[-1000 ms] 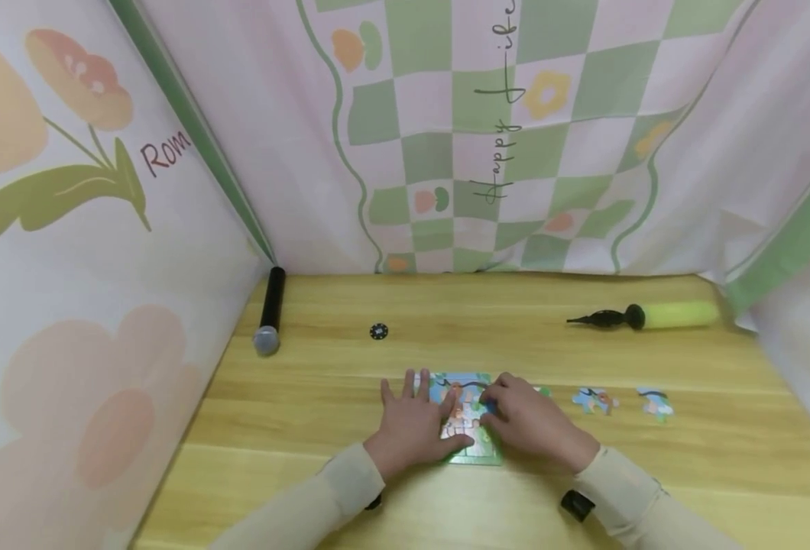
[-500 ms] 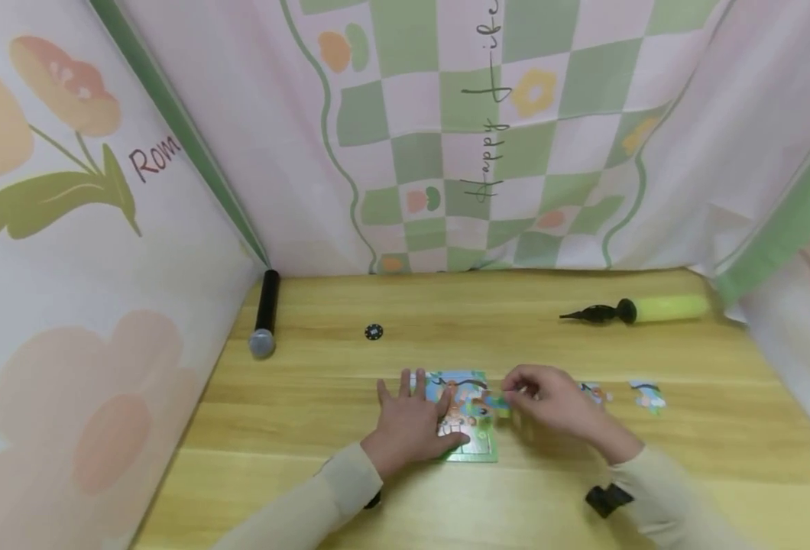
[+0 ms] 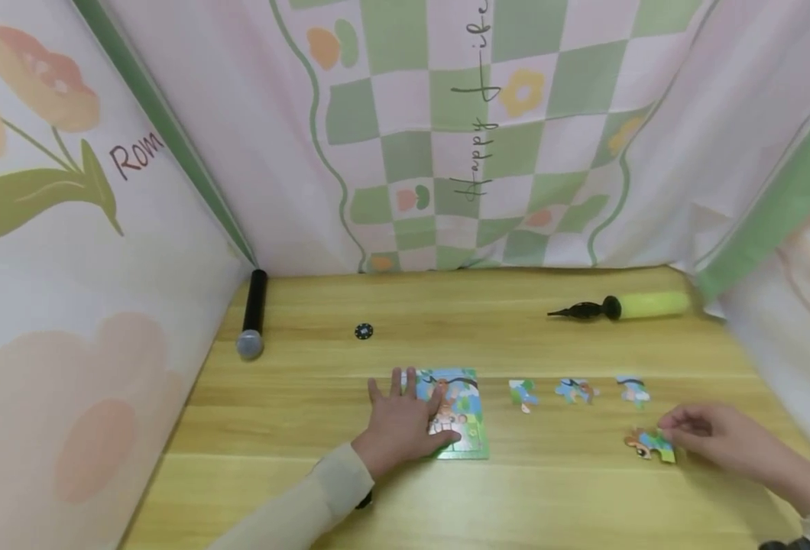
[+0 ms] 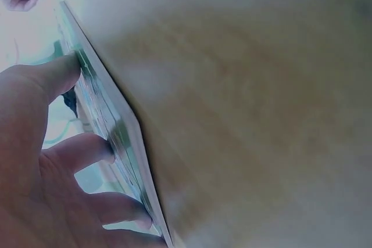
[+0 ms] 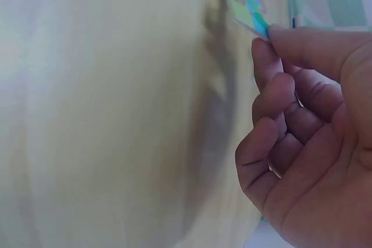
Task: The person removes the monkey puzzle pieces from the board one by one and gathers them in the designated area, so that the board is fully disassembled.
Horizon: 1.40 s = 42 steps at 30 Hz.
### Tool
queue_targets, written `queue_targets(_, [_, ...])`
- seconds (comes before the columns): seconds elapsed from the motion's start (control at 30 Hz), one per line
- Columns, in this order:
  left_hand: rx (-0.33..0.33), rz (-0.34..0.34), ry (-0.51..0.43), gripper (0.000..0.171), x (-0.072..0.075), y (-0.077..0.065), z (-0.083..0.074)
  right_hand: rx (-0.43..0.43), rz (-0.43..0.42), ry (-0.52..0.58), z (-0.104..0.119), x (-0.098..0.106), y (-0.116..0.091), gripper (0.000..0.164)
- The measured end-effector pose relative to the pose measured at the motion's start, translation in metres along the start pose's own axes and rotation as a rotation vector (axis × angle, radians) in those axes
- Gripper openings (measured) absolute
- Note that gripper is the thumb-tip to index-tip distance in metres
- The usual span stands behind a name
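Note:
My left hand (image 3: 403,429) lies spread over a puzzle board (image 3: 472,451) with a colourful animal picture; the left wrist view has its thumb and fingertips on the board's face near the edge. Off to the right, my right hand (image 3: 728,443) pinches a puzzle piece (image 3: 652,445) between thumb and forefinger. This piece shows brown, blue and green parts and an eye. In the right wrist view the piece (image 5: 250,13) sticks out from the fingertips over the wood, its shadow beside it. The palm covers the board's left part.
Three loose puzzle pieces lie in a row right of the board: one green and blue (image 3: 523,393), one with brown (image 3: 577,390), one blue (image 3: 633,389). Farther back are a microphone (image 3: 254,313), a round black chip (image 3: 364,331) and a yellow-green hand pump (image 3: 649,305). Curtains (image 3: 405,153) enclose the table.
My right hand has lifted the brown, blue and green piece off the board and carried it right, past the loose pieces. The left hand stays on the board. The head view has shifted slightly.

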<state>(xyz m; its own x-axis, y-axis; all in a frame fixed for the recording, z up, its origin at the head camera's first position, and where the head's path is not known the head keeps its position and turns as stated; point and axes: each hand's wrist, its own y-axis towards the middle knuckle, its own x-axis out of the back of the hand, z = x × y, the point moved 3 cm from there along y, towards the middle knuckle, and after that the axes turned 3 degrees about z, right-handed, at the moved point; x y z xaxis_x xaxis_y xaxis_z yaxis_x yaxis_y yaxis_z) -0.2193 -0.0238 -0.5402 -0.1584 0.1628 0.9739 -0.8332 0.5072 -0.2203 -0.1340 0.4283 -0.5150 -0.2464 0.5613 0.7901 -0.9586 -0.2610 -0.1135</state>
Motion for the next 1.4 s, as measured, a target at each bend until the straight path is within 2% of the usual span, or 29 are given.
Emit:
queue_targets(0.23, [-0.013,-0.021,-0.023,0.091,0.001,-0.003,0.003,-0.044,-0.043,-0.095,-0.007,0.001,0.008,0.009])
queue_targets(0.37, [-0.010,-0.020,-0.019,0.091,0.001,-0.005,0.003,-0.085,-0.035,-0.115,-0.007,0.002,0.010,0.018])
queue_targets(0.57, [-0.005,-0.043,0.009,0.086,0.004,-0.005,0.005,-0.016,-0.087,-0.101,0.010,-0.005,0.020,0.021])
queue_targets(0.83, [-0.032,-0.071,-0.037,0.079,0.010,-0.009,0.017,0.028,0.013,0.004,0.064,-0.018,0.057,0.026])
queue_targets(1.0, [-0.030,-0.044,-0.049,0.090,0.002,-0.018,0.030,0.113,0.053,0.011,0.105,-0.038,0.095,0.025])
queue_targets(1.17, [-0.031,-0.003,-0.052,0.100,-0.003,-0.021,0.035,0.224,0.143,0.085,0.152,-0.066,0.134,0.024])
queue_targets(1.27, [-0.032,0.013,-0.035,0.100,-0.004,-0.021,0.037,0.287,0.166,0.059,0.179,-0.087,0.154,0.022])
queue_targets(1.4, [-0.033,0.028,-0.019,0.098,-0.005,-0.023,0.037,0.375,0.187,-0.053,0.205,-0.115,0.173,0.026])
